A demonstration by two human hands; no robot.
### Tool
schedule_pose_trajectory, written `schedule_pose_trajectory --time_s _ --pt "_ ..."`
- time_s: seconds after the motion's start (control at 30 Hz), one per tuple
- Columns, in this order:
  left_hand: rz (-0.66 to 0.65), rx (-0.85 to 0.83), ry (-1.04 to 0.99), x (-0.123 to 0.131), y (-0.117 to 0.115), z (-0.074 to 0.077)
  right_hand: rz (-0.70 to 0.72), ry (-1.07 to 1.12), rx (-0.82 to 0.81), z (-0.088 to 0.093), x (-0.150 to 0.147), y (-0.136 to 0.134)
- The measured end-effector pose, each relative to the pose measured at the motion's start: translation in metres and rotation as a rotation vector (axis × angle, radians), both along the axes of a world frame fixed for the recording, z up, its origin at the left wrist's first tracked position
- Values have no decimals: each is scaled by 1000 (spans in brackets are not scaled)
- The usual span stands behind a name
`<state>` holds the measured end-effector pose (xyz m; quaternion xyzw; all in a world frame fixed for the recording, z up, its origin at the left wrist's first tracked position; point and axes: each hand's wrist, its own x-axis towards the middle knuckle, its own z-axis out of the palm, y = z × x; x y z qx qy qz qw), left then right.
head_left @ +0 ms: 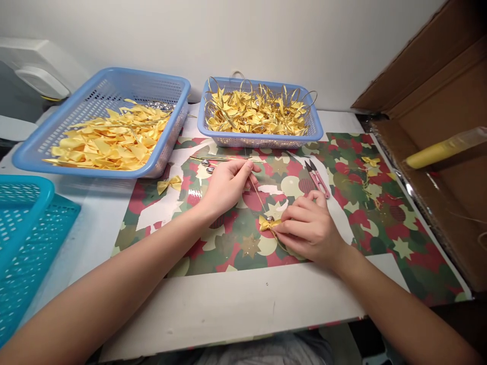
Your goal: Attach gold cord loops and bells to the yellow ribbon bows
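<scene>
My left hand (232, 185) pinches a thin gold cord (259, 196) above the patterned sheet. The cord slants down to a small yellow ribbon bow (266, 223) with a silver bell (270, 219) at its middle. My right hand (310, 225) is closed on the right side of this bow, its fingertips pressed together there. Just beyond my right hand lies a pair of pink-handled thread snips (317, 178). Near my left wrist are two loose silver bells (207, 166) and gold cord lengths (213, 158). Another yellow bow (170, 185) rests left of my left hand.
A blue basket (167, 152) of yellow ribbon pieces stands at the back left. Behind my hands is a smaller blue basket (262, 138) of bows with gold loops. A teal basket (45, 238) is at left, an open cardboard box (437, 81) with a yellow tube (441, 149) at right.
</scene>
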<state>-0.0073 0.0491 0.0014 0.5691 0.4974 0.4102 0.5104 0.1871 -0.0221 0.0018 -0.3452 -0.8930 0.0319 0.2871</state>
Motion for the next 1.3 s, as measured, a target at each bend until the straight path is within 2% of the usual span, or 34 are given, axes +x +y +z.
schedule_pose_trajectory --time_s 0.17,0.23,0.33,0.4,0.47,0.5,0.57,0.63,0.7,0.97,1.3 --pt "-20 42 115 0 -2 3 -11 11 9 1 0 0" --pt "-15 145 295 -3 0 4 -25 30 24 3 0 1" --pt "-36 355 676 -10 3 5 -48 43 43 4 0 1" --pt "-69 402 882 -14 5 6 -58 47 53 4 0 2" --pt "-53 413 996 -17 3 9 -64 54 63 3 1 2" --pt "-67 444 1002 -18 1 11 -65 60 70 3 2 2" --pt "-219 575 883 -17 -4 15 -65 72 80 2 3 2" --pt "-576 668 661 -14 -10 18 -62 89 84 1 4 3" --pt "-757 670 567 -12 -14 18 -66 105 80 0 4 3" --pt "-774 670 544 -10 -13 9 -73 101 74 -1 6 4" --pt "-745 682 511 -10 -12 9 -94 80 66 0 7 6"
